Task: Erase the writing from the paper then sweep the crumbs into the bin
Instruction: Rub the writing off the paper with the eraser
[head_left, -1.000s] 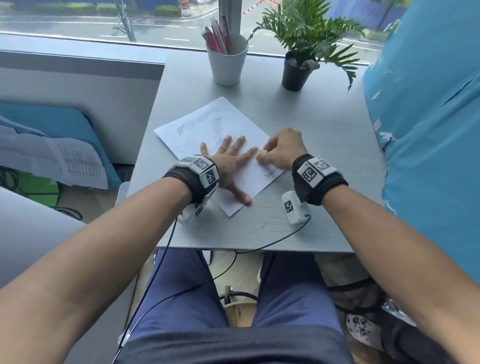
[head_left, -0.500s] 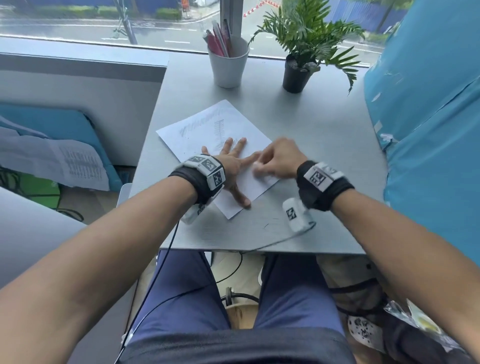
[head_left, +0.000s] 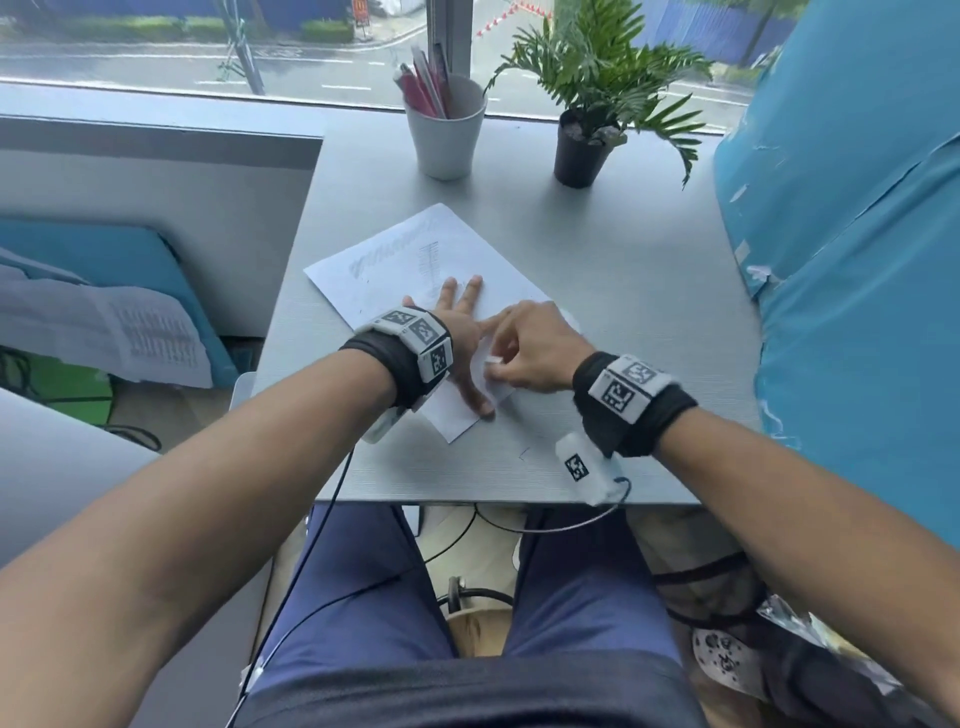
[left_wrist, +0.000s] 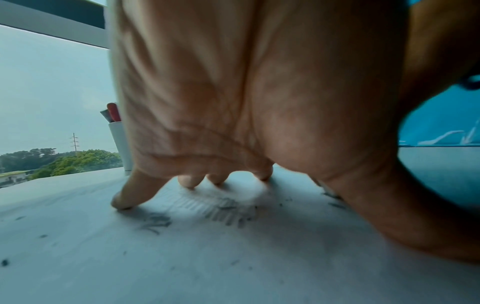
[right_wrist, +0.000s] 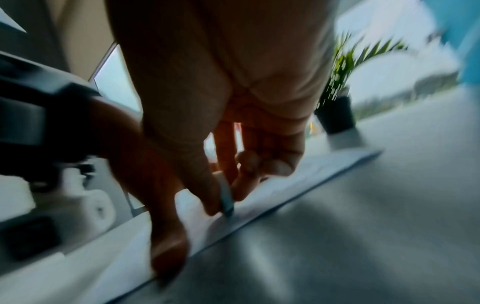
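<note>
Grey window-side surface (head_left: 623, 291) carries the paper (head_left: 498, 270), lying flat and skewed, near corner pointing back at the person. Left hand (head_left: 462, 332) is splayed flat on the sheet, fingers straight, fingertips (left_wrist: 122, 202) pressing down, acting as a hold-down just beside the work zone. Right hand (head_left: 535, 348) is curled, thumb and fingers pinching a small white eraser (head_left: 492, 360), its tip on the paper near the sheet's edge by the left thumb. Pencil writing (head_left: 400, 249) beyond the left fingers not yet cleared; dark crumbs (left_wrist: 228, 207) scattered under the left palm. No bin in view. Handling, as I judge it: single sheet is light, limp, slides easily on this smooth top and will buckle or tear if rubbed toward an unsupported edge, so keep the flat hand close to the eraser and stroke away from it. Eraser looks small and slightly soft; grip it low, close to the working tip, for stiffness. Crumbs are featherlight and smear graphite if pressed, so brush them lightly. Cup of pens (head_left: 447, 130) and potted plant (head_left: 587, 140) sit well beyond both hands.
</note>
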